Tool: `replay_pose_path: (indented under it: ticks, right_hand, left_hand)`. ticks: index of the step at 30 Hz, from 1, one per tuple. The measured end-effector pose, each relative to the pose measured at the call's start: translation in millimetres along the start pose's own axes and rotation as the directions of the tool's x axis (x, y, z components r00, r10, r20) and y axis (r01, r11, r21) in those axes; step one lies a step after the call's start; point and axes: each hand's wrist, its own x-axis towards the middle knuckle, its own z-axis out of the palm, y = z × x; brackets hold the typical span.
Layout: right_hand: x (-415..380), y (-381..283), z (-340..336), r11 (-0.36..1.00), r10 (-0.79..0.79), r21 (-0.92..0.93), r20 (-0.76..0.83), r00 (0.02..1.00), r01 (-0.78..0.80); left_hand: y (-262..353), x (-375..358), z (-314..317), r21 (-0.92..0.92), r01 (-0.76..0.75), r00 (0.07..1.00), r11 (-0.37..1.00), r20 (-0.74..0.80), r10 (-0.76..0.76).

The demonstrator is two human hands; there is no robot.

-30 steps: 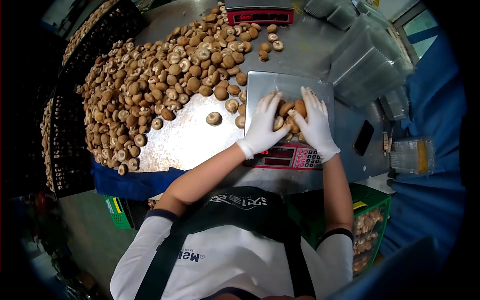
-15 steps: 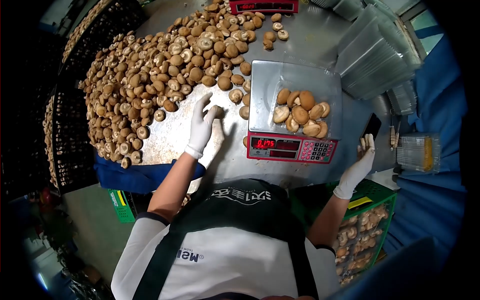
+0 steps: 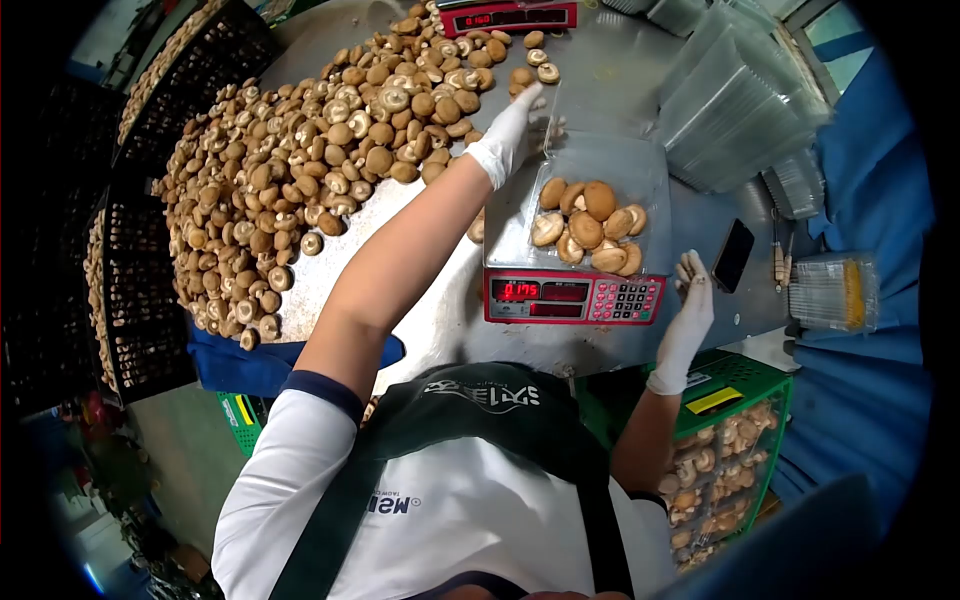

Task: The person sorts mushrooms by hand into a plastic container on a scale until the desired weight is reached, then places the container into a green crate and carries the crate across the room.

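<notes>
My left hand [image 3: 510, 132], in a white glove, reaches over the far left corner of the scale [image 3: 515, 215], fingers stretched towards a few loose mushrooms [image 3: 521, 78]. Its palm faces away from me. On the scale's plate lies a clear plastic container [image 3: 648, 205] holding several brown mushrooms [image 3: 600, 200], its lid folded back; the red display reads 0.175. Also gloved, my right hand [image 3: 686, 315] hovers off the scale's near right corner, fingers extended and holding nothing. A large heap of shiitake mushrooms [image 3: 290, 175] covers the left of the metal table.
Stacked clear containers [image 3: 735, 110] stand at the back right. A phone [image 3: 733, 255] lies right of the scale. Another red scale [image 3: 510, 18] sits at the far edge. Black crates [image 3: 150, 280] are at left; a green crate [image 3: 715, 400] with packed mushrooms is below right.
My left hand has moved forward and right, from the table left of the scale to its far corner. My right hand has shifted left, away from the phone. The far scale's display has changed.
</notes>
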Motion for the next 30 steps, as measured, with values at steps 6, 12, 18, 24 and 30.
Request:
replay_pose_path:
  ticks: [6, 12, 18, 24, 30]
  right_hand:
    - [-10, 2, 26, 0.937, 0.031, 0.345, 0.094, 0.995, -0.062]
    - [-22, 23, 51, 0.996, -0.036, -0.08, 0.068, 0.997, 0.041]
    - [-32, 47, 57, 0.993, 0.082, 0.091, -0.044, 0.996, -0.077]
    - [-57, 36, 72, 0.949, -0.314, -0.025, -0.147, 0.938, 0.314]
    - [-57, 53, 84, 0.956, -0.226, 0.139, -0.218, 0.95, 0.259]
  left_hand:
    - [-14, -91, -23, 0.642, -0.622, 0.763, 0.449, 0.369, 0.53]
    - [-93, -142, -47, 0.365, -0.092, 0.992, 0.926, 0.119, 0.052]
    - [-114, -155, -42, 0.306, -0.192, 0.98, 0.932, 0.113, 0.165]
    - [-117, -157, -44, 0.259, -0.209, 0.974, 0.943, -0.027, 0.224]
    - [-119, -144, -67, 0.01, -0.145, 0.988, 0.989, 0.063, 0.144]
